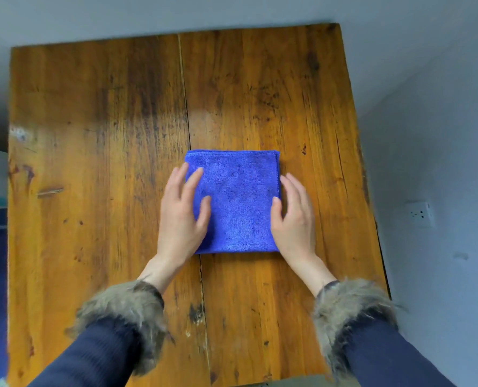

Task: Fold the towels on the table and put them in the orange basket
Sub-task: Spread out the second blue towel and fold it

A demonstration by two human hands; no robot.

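Towel: a blue microfibre towel [236, 202], folded into a near-square with stitched edges visible along the far and right sides, is laid flat on the wooden table [92, 135], slightly right of the table's middle and close over the long seam between the two boards.

Left hand: the left hand [180, 216] is laid on the towel's left edge, fingers straight and a little spread, the thumb resting on the blue cloth; nothing is gripped, the palm is pressed down over the edge so that part of the hand lies on the towel and part over the wood.

Right hand: the right hand [295, 219] is placed at the towel's right edge, fingers extended and close together, the thumb touching the cloth near the edge; whether the fingertips are tucked under the edge cannot be told, but no cloth is seen lifted or pinched.

Sleeves: both forearms are covered by dark navy sleeves [98, 356] ending in shaggy grey-brown fur cuffs [129, 308], which are held above the near part of the table.

Table: the top is made of worn, orange-brown planks with dark stains and scratches; a small brown sliver-like mark [50, 191] is seen near the left edge.

Surroundings: a grey wall is seen behind and to the right, with a white wall socket [420, 215] on the right side.

Basket: no orange basket is shown in the head view.
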